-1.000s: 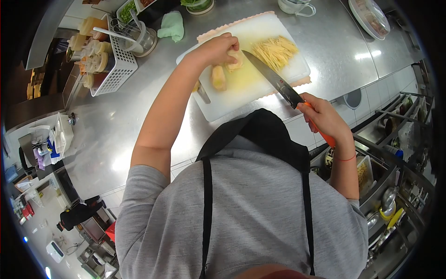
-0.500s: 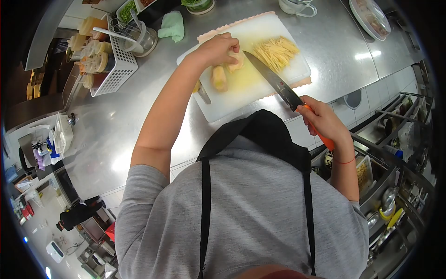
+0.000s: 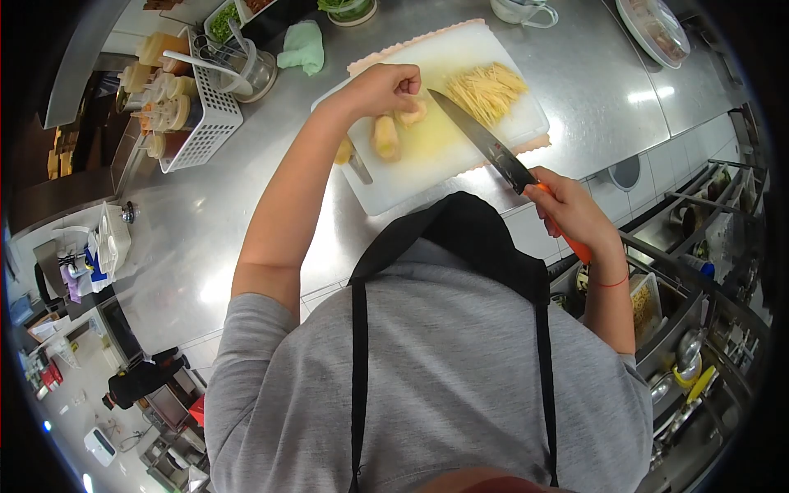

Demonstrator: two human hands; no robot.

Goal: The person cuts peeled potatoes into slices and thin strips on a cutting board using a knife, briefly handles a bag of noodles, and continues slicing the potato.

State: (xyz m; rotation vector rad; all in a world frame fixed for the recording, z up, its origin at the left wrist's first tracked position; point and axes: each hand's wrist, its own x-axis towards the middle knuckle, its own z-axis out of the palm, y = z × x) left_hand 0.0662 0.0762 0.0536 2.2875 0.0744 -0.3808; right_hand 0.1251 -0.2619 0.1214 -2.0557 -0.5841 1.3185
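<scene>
My right hand [image 3: 571,209] grips the orange handle of a large kitchen knife [image 3: 477,135]. Its dark blade points up and left across a white cutting board [image 3: 403,185], tip near the middle. Over the board, my left hand [image 3: 386,89] has its fingers curled together beside a cut, peeled piece of what looks like potato [image 3: 412,115]. Whatever may be between the fingertips is hidden. Another peeled piece [image 3: 385,138] lies just left of it. A pile of thin yellow strips [image 3: 486,92] rests on the board's right part.
A small grey-bladed tool [image 3: 360,167] lies at the board's left edge. To the left stand a white basket of sauce bottles [image 3: 209,123], a clear jug with utensils [image 3: 259,76] and a green cloth [image 3: 302,48]. A glass cup [image 3: 522,11] is behind the board.
My left hand has shifted slightly left and its fingers look more tightly curled, showing more of the top of the board near the knife tip. The right hand and knife are almost still.
</scene>
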